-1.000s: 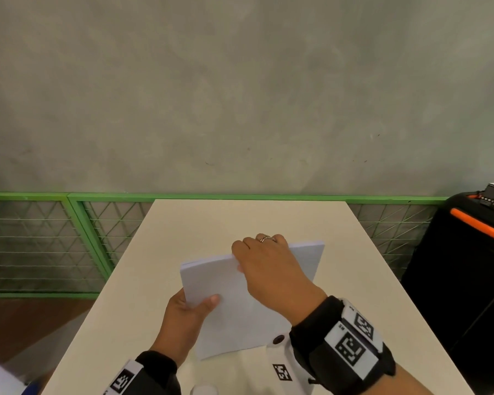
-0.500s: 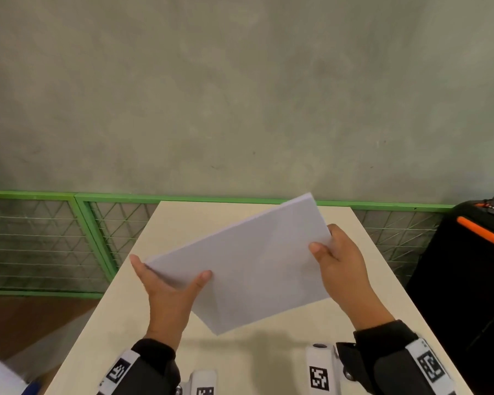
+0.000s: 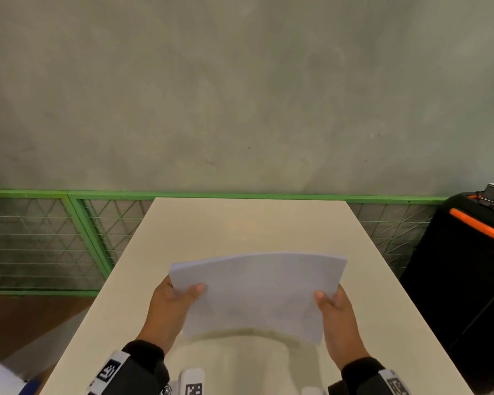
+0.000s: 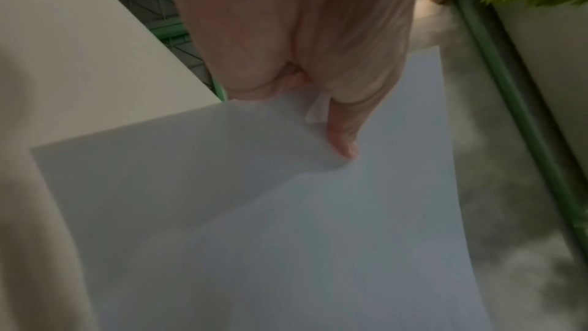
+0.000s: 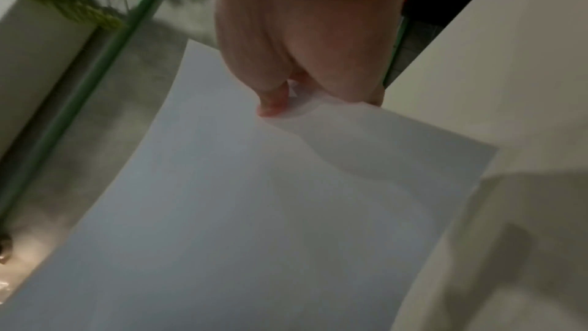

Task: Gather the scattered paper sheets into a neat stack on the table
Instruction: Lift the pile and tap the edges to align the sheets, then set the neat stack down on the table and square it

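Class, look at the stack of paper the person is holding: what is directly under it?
Under the paper stack lies the bare beige table, darkened by the stack's shadow. The left hand and right hand grip its short edges; their fingers underneath are covered.

no readable text, blank paper sheets (image 3: 257, 292)

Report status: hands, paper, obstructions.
Left hand and right hand each grip a side of the paper stack. Stack bowed, held above table. Nothing in the way.
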The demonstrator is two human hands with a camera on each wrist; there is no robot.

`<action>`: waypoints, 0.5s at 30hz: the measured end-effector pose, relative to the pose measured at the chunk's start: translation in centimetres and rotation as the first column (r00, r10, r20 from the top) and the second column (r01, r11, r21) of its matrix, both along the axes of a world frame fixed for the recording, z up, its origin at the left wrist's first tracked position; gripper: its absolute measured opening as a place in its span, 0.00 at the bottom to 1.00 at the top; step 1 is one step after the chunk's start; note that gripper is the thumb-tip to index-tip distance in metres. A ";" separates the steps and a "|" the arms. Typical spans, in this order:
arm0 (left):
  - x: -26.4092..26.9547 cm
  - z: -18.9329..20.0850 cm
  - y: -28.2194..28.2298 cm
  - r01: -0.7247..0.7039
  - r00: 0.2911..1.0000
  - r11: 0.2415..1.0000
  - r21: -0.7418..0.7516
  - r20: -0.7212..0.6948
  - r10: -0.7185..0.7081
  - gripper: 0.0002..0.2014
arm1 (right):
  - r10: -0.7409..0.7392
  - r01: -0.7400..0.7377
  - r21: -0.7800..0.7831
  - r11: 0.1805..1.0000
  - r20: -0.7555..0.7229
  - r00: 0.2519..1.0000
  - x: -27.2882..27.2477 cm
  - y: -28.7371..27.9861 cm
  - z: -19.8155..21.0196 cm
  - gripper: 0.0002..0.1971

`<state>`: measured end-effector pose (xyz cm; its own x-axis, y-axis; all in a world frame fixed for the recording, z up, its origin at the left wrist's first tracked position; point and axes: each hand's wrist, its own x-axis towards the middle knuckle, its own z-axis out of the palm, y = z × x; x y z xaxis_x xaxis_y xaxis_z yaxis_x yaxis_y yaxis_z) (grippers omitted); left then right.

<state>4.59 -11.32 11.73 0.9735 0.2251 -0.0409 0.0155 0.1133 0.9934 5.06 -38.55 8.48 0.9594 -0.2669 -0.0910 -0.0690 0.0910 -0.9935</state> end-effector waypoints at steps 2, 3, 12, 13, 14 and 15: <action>-0.4 -1.1 0.1 -0.002 1.000 1.000 -0.005 -0.019 0.002 0.11 | 0.039 -0.039 0.000 0.999 -0.030 0.999 -0.4 -0.1 -0.9 0.16; -0.6 -1.7 0.2 -0.006 1.000 1.000 0.000 -0.031 0.006 0.12 | 0.061 -0.061 -0.007 0.998 -0.046 0.997 -0.6 -0.1 -1.2 0.15; -1.5 -6.0 0.6 0.033 0.990 0.995 0.099 -0.138 -0.019 0.14 | 0.080 -0.106 -0.172 0.979 -0.152 0.985 -1.1 -0.3 -3.8 0.18; -1.6 -6.7 0.6 0.042 0.987 0.992 0.120 -0.157 -0.023 0.15 | 0.085 -0.122 -0.225 0.967 -0.171 0.982 -1.2 -0.4 -4.2 0.18; -1.7 -7.3 0.6 0.050 0.985 0.988 0.149 -0.168 -0.024 0.18 | 0.088 -0.143 -0.280 0.949 -0.199 0.976 -1.2 -0.5 -4.8 0.19; -1.8 -8.1 0.7 0.059 0.983 0.981 0.183 -0.184 -0.025 0.18 | 0.091 -0.167 -0.335 0.927 -0.231 0.969 -1.2 -0.7 -5.4 0.20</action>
<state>2.82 -10.61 3.61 0.9626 0.2048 -0.1773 0.1967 -0.0783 0.9773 3.82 -39.22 3.05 0.9572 -0.1936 -0.2151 -0.2644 -0.2827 -0.9220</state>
